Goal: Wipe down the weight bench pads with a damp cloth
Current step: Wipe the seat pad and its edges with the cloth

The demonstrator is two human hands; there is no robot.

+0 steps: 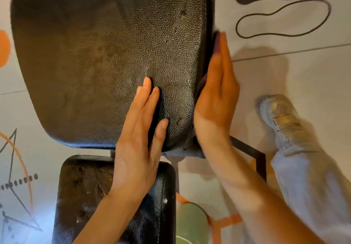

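Cloth (217, 43) btwn R hand (215, 99), pad (106, 53) side

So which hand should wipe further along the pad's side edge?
Probably the right hand: it presses the cloth flat against the large pad's side. The left hand rests bare on top.

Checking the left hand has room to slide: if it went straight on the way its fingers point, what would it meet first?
Only more of the large black pad: the left hand lies flat on it, fingers pointing up its length. Nothing else shows in that line.
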